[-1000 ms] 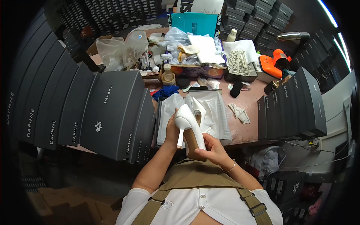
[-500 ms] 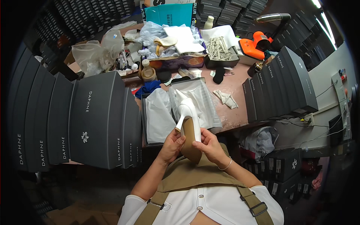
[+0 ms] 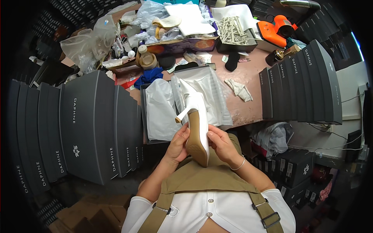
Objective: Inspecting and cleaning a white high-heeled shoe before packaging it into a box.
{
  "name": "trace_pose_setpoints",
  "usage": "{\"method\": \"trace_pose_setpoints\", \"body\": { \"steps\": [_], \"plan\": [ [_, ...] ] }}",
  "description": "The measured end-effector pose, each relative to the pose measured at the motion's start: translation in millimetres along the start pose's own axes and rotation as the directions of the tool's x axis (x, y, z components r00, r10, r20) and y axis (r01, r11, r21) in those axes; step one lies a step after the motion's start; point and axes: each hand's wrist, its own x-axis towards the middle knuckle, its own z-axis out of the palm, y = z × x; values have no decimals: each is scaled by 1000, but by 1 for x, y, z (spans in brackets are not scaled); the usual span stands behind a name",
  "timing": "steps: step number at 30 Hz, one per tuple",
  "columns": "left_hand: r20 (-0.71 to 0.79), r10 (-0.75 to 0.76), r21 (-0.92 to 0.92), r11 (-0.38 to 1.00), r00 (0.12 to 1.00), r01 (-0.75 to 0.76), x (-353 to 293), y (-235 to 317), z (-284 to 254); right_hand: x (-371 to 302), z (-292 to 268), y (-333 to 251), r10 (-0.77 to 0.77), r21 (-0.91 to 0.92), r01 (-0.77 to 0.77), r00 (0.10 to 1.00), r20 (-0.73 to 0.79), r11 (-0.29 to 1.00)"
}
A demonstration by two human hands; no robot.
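Note:
A white high-heeled shoe (image 3: 201,126) is held sole up between my two hands, its tan sole tilted toward me. Its toe points down at my apron and the slim heel sticks out to the left. My left hand (image 3: 178,144) grips the shoe's left side near the front. My right hand (image 3: 224,145) holds the opposite side, thumb along the white upper. Just beyond lies an open dark shoebox (image 3: 144,116), with white tissue paper (image 3: 160,112) in its left part. More crumpled white wrapping (image 3: 215,99) lies right of it, partly behind the shoe.
Dark shoeboxes stand in rows at the left (image 3: 83,124) and right (image 3: 314,85). Behind are a blue cloth (image 3: 149,77), a bottle (image 3: 147,59), a box of pale sticks (image 3: 233,33) and an orange tool (image 3: 270,33). A crumpled white cloth (image 3: 239,90) lies on the pink tabletop (image 3: 248,110).
The shoe has turned slightly, so more of its sole shows and the heel points farther left. My hands have shifted their hold a little. The whole view has tilted downward.

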Motion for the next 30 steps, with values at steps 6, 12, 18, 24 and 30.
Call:
{"method": "trace_pose_setpoints", "body": {
  "steps": [6, 12, 18, 24, 30],
  "plan": [
    [-54, -4, -17, 1000, 999, 3, 12, 1, -1, 15, -9, -6, 13, -58, -10, 998, 53, 998],
    [-40, -23, -96, 995, 999, 19, 19, 1, -7, 20, -3, -17, -41, -104, 47, 997, 61, 993],
    [-35, -70, -116, 991, 997, 66, 22, -2, -15, 18, -5, -14, -63, -164, 79, 993, 98, 983],
    [-118, -47, -186, 982, 992, 24, 30, 3, -20, 20, 1, -20, -269, -420, 307, 952, 148, 854],
    [63, -10, -527, 849, 998, 42, 31, 28, -34, 15, -1, -24, -209, -476, 239, 971, 115, 846]
  ]
}}
